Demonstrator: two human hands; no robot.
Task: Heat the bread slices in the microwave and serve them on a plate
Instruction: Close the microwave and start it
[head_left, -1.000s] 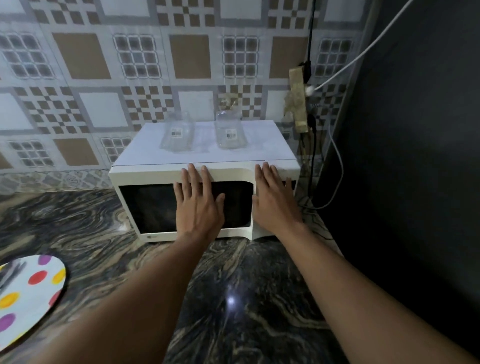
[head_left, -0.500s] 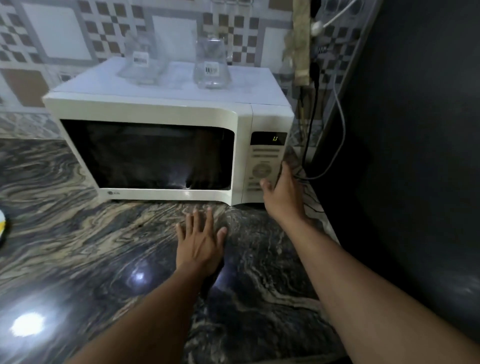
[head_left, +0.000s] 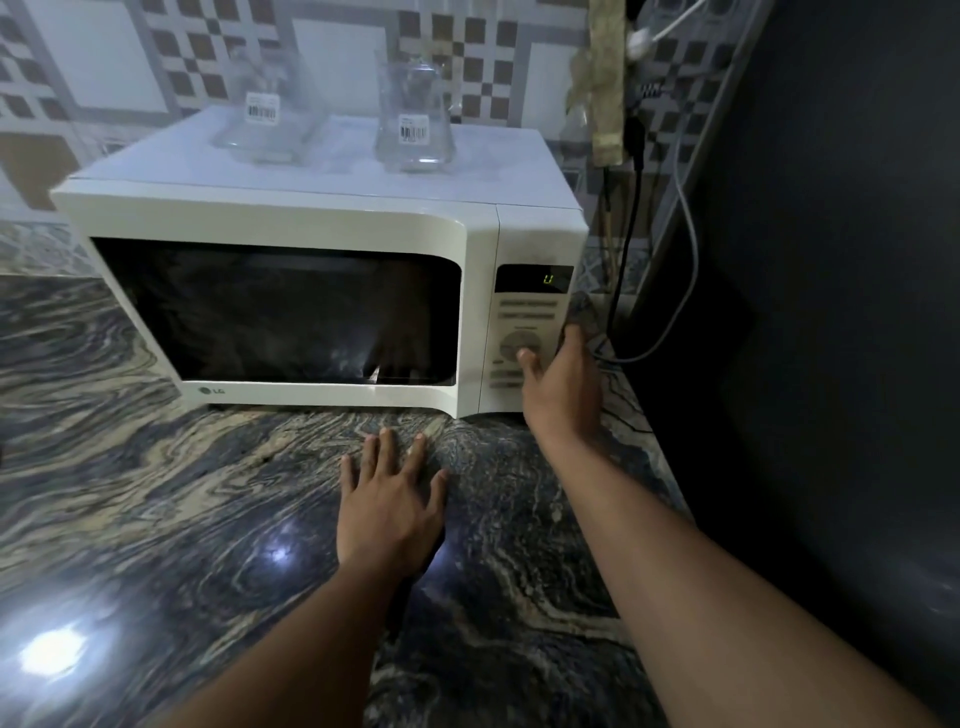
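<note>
— What lies nearest?

— The left hand (head_left: 389, 499), palm down on the dark marbled desk (head_left: 156, 493), fingers straight and spread, holding nothing. It rests just in front of the microwave's near edge.

— And the other one?

— The right hand (head_left: 563, 384) is further on, to the right, at the control panel. Its thumb tip touches the round dial (head_left: 511, 344); the fingers (head_left: 574, 332) stretch up along the panel's right edge, clamped on nothing.

— Where is the microwave?

— The white microwave (head_left: 291, 223) stands on the desk, past both hands, against the tiled wall (head_left: 337, 62). Its door is closed, and the window is too dark to tell what is inside. The display (head_left: 535, 279) above the dial shows one green digit.

— Anything on top?

— Two clear glass jars, each with a barcode label: the left jar (head_left: 265, 119) and the right jar (head_left: 415, 124), near each other but apart.

— And far right?

— A black cable (head_left: 626, 249) and a white cable (head_left: 688, 234) hang down beside a dark panel (head_left: 831, 260).
</note>
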